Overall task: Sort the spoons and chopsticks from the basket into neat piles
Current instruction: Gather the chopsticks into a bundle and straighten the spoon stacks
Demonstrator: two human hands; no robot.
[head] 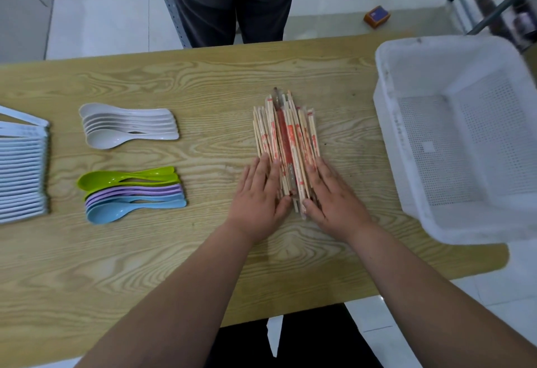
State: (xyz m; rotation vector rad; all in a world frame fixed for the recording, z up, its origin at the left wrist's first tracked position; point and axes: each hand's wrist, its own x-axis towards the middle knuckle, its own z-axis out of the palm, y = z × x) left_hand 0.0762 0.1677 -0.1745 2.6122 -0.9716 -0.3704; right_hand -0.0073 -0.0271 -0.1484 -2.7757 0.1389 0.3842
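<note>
A pile of wrapped wooden chopsticks [286, 135] lies lengthwise in the middle of the wooden table [174, 251]. My left hand [260, 193] presses flat against the pile's left side and my right hand [331, 196] against its right side, fingers straight, thumbs at the near ends. To the left lie a stack of white spoons [128, 125] and a stack of green, purple and blue spoons [130, 193]. A row of pale blue-white spoons [23, 170] runs along the left edge. The white basket [453, 135] stands at the right, nothing visible inside.
A person in dark trousers [232, 1] stands at the far side of the table. A small orange and purple box [377, 16] lies on the floor beyond. The basket overhangs the table's right edge.
</note>
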